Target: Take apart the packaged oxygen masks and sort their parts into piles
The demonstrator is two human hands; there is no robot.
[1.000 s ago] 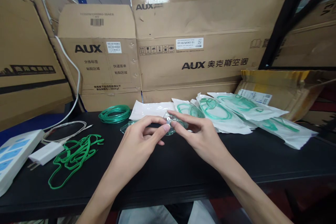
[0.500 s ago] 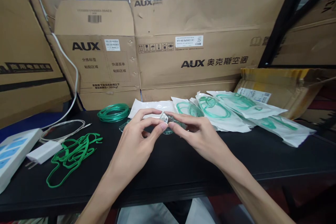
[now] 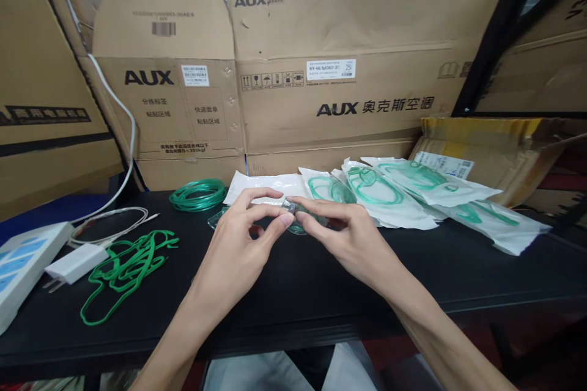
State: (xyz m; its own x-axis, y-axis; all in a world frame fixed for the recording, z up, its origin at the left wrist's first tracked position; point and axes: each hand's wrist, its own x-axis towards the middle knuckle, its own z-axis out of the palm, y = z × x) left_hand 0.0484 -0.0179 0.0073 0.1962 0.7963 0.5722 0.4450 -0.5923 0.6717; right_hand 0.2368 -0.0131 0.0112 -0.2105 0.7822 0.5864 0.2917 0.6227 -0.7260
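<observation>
Clear mask [image 3: 300, 220], mid-surface toward the back edge: left hand [image 3: 238, 250] and right hand [image 3: 353, 241], fingers pinched on its small fitting [image 3: 288, 208]. Since a second ago both hands have drawn closer and the grip has tightened; the fitting looks nearly seated.

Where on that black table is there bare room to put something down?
The black table is bare along its near edge under both forearms, and at near right below the sealed packets. The left is crowded: green strap, white charger, green tubing coil.

Bright even overhead light, sharp ctr, wide-angle warp at edges.
</observation>
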